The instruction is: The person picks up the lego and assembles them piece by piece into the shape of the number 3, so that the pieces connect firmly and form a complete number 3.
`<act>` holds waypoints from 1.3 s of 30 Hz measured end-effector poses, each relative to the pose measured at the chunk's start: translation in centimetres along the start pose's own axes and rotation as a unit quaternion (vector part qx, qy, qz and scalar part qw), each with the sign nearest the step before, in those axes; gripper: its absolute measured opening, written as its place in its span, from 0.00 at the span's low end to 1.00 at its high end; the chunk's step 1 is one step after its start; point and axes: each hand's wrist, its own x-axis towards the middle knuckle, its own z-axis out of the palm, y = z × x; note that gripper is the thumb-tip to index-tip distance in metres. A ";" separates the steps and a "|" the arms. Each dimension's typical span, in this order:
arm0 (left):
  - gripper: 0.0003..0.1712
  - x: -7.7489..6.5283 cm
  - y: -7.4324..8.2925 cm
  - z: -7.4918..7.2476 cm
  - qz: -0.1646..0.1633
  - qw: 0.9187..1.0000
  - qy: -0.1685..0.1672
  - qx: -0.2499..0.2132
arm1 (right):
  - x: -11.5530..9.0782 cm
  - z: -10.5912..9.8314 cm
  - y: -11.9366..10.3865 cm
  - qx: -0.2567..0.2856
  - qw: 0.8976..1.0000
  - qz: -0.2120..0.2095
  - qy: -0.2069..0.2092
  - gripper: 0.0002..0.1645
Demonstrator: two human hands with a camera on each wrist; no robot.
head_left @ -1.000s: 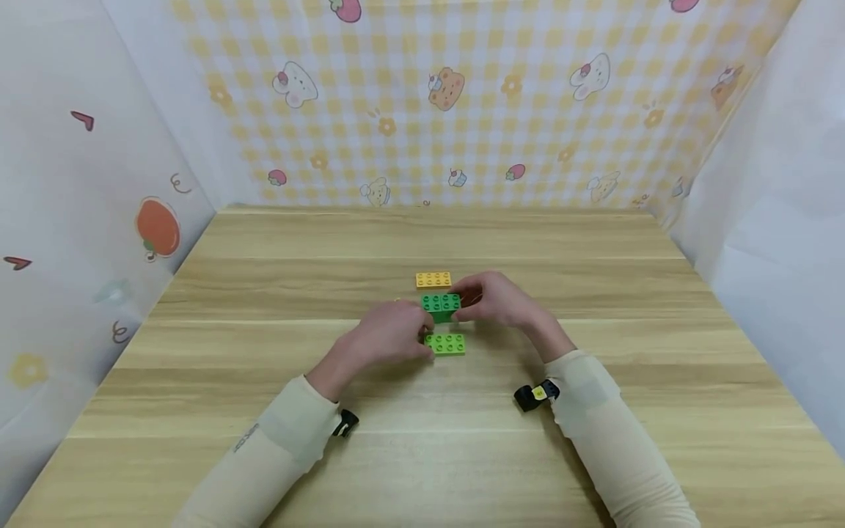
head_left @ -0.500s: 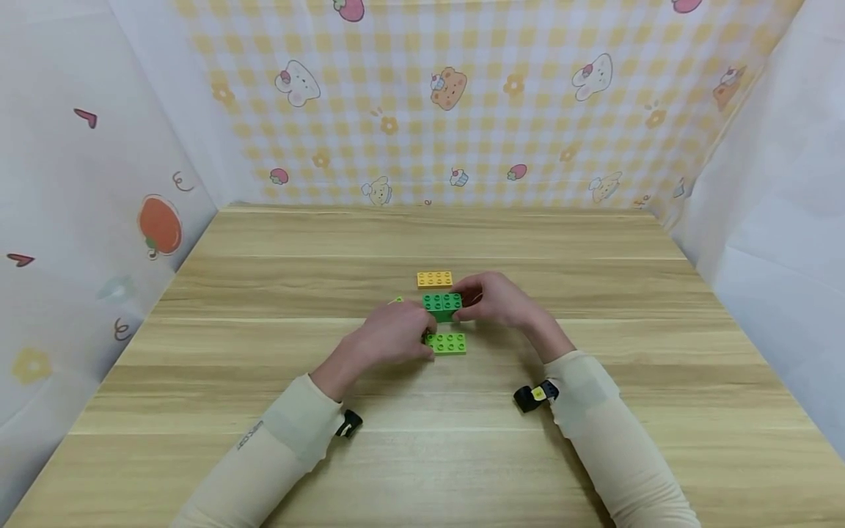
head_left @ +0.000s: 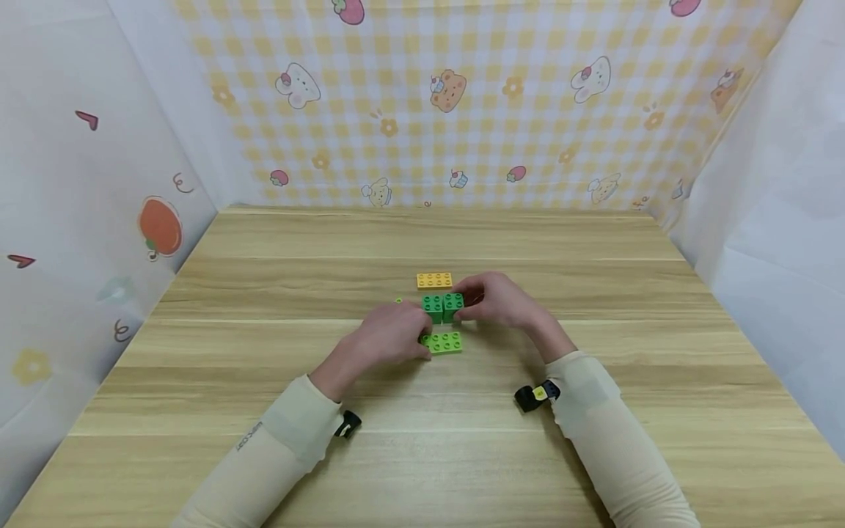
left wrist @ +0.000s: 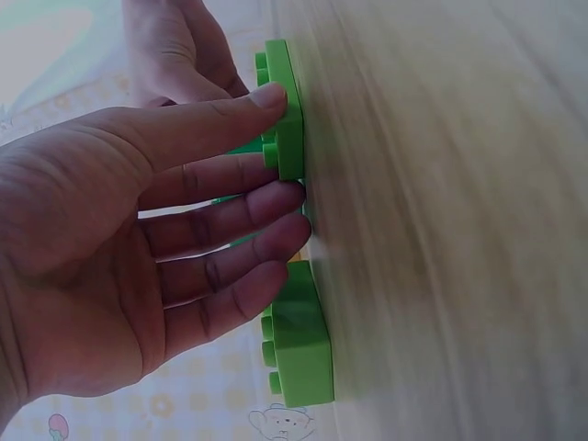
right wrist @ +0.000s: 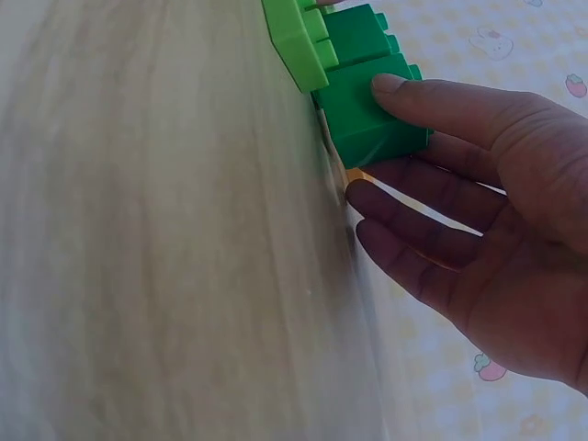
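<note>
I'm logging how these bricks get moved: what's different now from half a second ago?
The right green brick has shifted slightly right, opening a gap from the left green brick. The front lime brick has moved slightly left, along with the left hand. No hold was visibly taken or released; the right hand stays on its brick. The yellow brick looks unmoved.

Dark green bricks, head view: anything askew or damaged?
Slightly askew: a thin gap separates the left dark green brick from the right dark green brick, breaking their row. No damage visible.
</note>
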 end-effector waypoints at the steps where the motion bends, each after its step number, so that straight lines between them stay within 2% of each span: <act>1: 0.15 0.0 0.0 0.0 0.000 1.000 0.000 0.000 | 0.0 0.0 0.0 -0.001 1.000 -0.001 0.001 0.22; 28: 0.15 -0.1 -0.2 -0.1 0.005 1.000 0.005 -0.001 | -1.4 -1.4 -0.7 -0.007 1.000 -0.009 0.000 0.21; 39: 0.12 0.0 -0.3 -0.1 0.003 1.000 0.004 -0.006 | -1.9 -1.4 -0.8 0.019 1.000 -0.005 -0.011 0.22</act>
